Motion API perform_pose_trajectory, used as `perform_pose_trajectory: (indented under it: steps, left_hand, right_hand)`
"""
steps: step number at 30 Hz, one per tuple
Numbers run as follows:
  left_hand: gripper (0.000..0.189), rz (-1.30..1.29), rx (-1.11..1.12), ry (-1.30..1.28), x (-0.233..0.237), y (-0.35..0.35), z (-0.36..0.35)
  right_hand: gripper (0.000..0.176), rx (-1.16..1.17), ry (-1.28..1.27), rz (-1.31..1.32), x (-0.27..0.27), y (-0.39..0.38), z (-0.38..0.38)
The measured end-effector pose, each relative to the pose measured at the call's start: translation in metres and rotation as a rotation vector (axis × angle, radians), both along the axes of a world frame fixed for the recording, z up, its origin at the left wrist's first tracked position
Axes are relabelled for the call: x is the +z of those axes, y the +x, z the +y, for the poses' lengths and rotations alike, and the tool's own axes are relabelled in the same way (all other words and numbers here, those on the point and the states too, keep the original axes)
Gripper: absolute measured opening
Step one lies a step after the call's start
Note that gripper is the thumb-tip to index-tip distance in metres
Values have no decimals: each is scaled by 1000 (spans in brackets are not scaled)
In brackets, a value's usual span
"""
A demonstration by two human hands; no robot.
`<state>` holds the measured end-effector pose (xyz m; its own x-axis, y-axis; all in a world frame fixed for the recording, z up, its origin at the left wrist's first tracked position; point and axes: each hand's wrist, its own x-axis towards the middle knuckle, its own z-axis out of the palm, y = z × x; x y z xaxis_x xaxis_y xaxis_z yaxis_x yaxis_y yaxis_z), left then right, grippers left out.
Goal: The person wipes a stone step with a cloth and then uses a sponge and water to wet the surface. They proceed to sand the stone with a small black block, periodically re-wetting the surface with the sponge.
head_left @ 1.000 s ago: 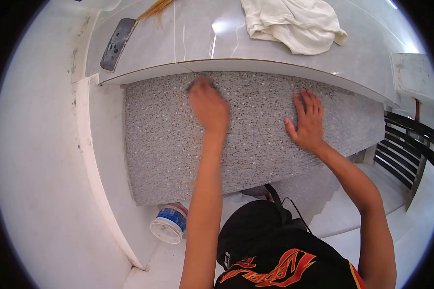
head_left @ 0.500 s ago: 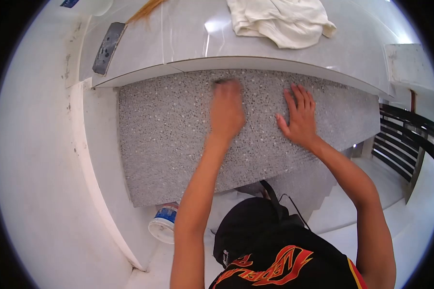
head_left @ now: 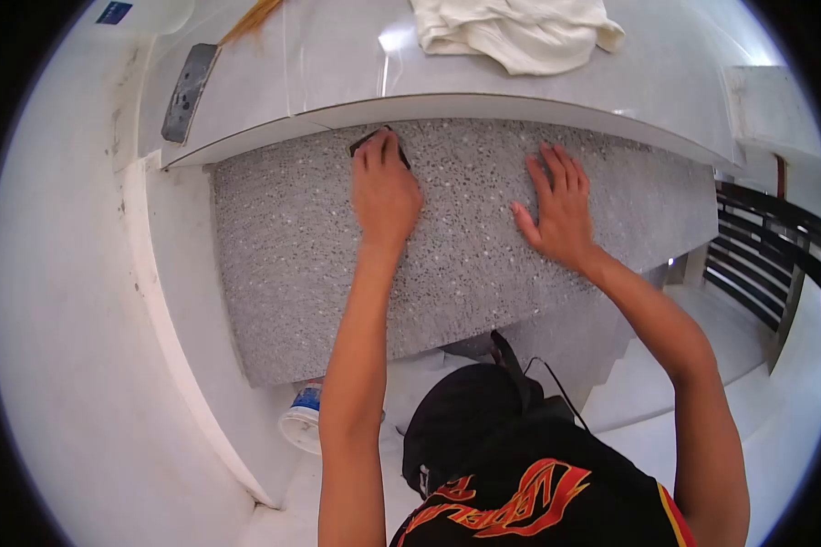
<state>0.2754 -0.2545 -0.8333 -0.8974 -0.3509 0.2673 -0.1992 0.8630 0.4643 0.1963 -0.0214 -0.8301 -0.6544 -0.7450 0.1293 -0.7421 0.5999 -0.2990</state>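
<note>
My left hand (head_left: 386, 199) is closed over a small, flat black pad (head_left: 403, 155), pressing it against a speckled grey stone step (head_left: 301, 264) near the back edge. The fingers cover most of the pad, so its exact kind cannot be told. To the right, my right hand (head_left: 561, 210) lies flat on the same step, fingers spread and holding nothing.
On the shiny tiled step above lie a white cloth (head_left: 520, 36), a dark grey block (head_left: 190, 91) and a brush with tan bristles (head_left: 251, 20). Below stands a white bucket (head_left: 301, 427). A dark slatted railing (head_left: 757, 255) is at right, a white wall (head_left: 55, 273) at left.
My left hand has slid the black pad leftward along the back of the step. My right hand stays in place on the stone. The view has shifted slightly.
</note>
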Motion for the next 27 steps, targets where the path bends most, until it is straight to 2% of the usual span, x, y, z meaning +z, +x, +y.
perform_pose_trajectory:
  steps: [2,4,5,7,9,11,12,14,16,17,19,20,25,27]
  left_hand:
    - [42,-208,-94,-54,0,12,27]
    - [41,-118,-461,-49,0,52,80]
    - [41,-119,-465,-50,-1,54,80]
    - [40,-301,-387,77,5,57,77]
    - [41,-317,-22,194,7,26,27]
    - [38,-27,94,-111,2,6,-5]
    - [38,-21,99,-111,2,11,3]
    - [36,-85,-17,72,1,35,36]
    - [36,-277,-245,-206,5,77,109]
    - [36,-277,-241,-208,-1,97,123]
    - [35,-72,-346,107,-11,115,137]
    - [35,-69,-342,112,-15,117,139]
    - [41,-252,120,75,2,86,99]
    - [42,-122,-37,-24,4,114,147]
  right_hand:
    - [61,12,3,20,1,-3,-5]
    - [61,19,3,19,1,-5,-5]
    - [61,11,10,12,1,-4,-4]
    - [61,5,7,23,-1,-5,-4]
    - [62,12,26,21,-3,-2,-1]
    - [61,12,-9,64,-3,-2,-3]
    - [61,17,-9,70,-3,-3,-3]
    - [61,8,-8,74,-5,-3,-3]
    - [61,9,-19,86,-5,-3,-3]
    - [61,11,-24,93,-5,-2,-3]
    - [61,14,-32,104,-8,-3,-3]
    - [60,16,-32,101,-9,-2,0]
    - [58,24,-53,121,-7,3,-1]
    - [57,30,-70,141,-7,-3,-2]
